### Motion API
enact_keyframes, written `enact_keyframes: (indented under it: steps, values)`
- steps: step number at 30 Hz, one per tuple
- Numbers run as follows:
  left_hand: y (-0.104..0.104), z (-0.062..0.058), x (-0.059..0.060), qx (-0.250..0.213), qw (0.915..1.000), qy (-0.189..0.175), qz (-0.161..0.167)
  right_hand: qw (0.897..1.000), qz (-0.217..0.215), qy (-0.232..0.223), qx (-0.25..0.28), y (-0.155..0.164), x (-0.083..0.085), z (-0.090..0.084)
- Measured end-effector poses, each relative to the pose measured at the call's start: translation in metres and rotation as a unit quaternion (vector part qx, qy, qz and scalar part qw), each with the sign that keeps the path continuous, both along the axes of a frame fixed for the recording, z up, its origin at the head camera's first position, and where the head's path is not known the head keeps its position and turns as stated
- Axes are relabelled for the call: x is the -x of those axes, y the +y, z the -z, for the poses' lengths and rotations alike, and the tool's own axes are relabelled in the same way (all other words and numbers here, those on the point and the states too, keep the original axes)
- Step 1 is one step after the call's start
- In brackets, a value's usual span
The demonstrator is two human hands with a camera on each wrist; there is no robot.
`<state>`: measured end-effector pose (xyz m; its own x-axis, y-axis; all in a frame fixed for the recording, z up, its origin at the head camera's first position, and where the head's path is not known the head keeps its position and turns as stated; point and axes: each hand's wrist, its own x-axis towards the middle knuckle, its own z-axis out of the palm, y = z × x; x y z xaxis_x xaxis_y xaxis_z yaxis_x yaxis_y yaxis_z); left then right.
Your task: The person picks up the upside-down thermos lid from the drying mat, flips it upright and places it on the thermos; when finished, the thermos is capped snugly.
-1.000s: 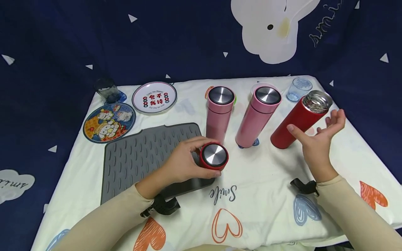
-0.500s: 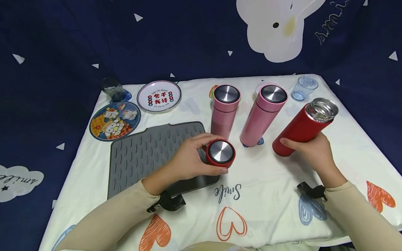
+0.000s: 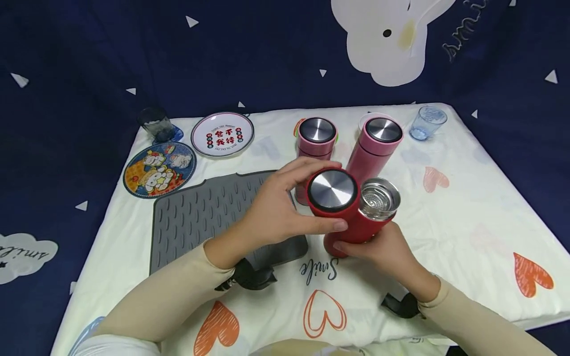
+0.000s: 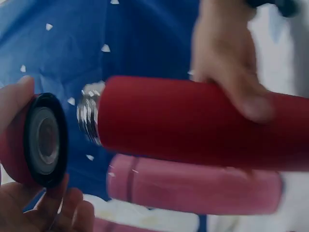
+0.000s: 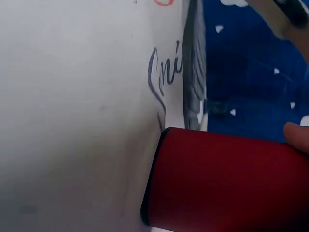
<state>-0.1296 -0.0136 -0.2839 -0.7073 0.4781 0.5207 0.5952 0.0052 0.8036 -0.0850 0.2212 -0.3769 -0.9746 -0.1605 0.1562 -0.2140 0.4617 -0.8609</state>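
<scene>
At the desk's (image 3: 467,207) far-left corner a dark tumbler (image 3: 154,123) stands upright; whether anything is in it cannot be told. Just nearer lies a round cartoon plate (image 3: 159,169), and beside that, along the far edge, a white plate with red characters (image 3: 222,134); both plates carry nothing. A grey ribbed mat (image 3: 200,217) lies flat left of the middle.

The left hand (image 3: 278,210) is raised over the mat's right end, its fingers and thumb curled round a red cap (image 3: 331,192) with a steel top. In the left wrist view the cap's dark-rimmed open underside faces the bottle's threaded steel neck, close to it but apart.

Behind stand two closed pink flasks, one (image 3: 315,143) upright at the middle of the far edge, the other (image 3: 377,148) just to its right.

The red bottle (image 3: 362,225) is held off the cloth near the middle of the desk, tilted, its mouth just right of the cap. The mouth is open and shows a steel strainer (image 3: 379,199); no liquid is visible. The right hand (image 3: 383,252) grips the bottle's lower body from below, fingers wrapped about it.

At the far-right corner a clear blue glass (image 3: 425,122) stands upright and looks empty.
</scene>
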Motion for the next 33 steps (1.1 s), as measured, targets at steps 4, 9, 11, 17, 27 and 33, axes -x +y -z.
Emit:
enact_keyframes:
  steps: [4,9,11,17,27,33]
  values:
    - [0.022,-0.013,0.004,0.023,0.9993,0.03,-0.001,1.0,-0.01,-0.004,-0.022,-0.006,0.005,0.001]
    - [0.036,-0.013,0.009,0.101,0.9936,0.048,-0.019,0.999,-0.035,0.01,-0.025,-0.02,0.002,-0.024]
    - [0.035,-0.01,0.012,0.119,0.9918,0.043,-0.014,0.999,-0.038,0.01,-0.025,-0.026,-0.001,-0.034]
    - [0.024,-0.004,0.018,0.108,0.9916,-0.004,0.071,0.999,-0.044,-0.003,-0.019,-0.025,0.003,-0.019]
    - [0.038,0.005,0.014,0.039,0.9979,0.004,0.052,0.998,-0.064,0.014,-0.004,-0.008,0.011,0.004]
    - [0.039,0.007,0.013,0.042,0.9969,-0.012,0.066,0.998,-0.06,0.011,-0.014,-0.011,0.008,-0.004]
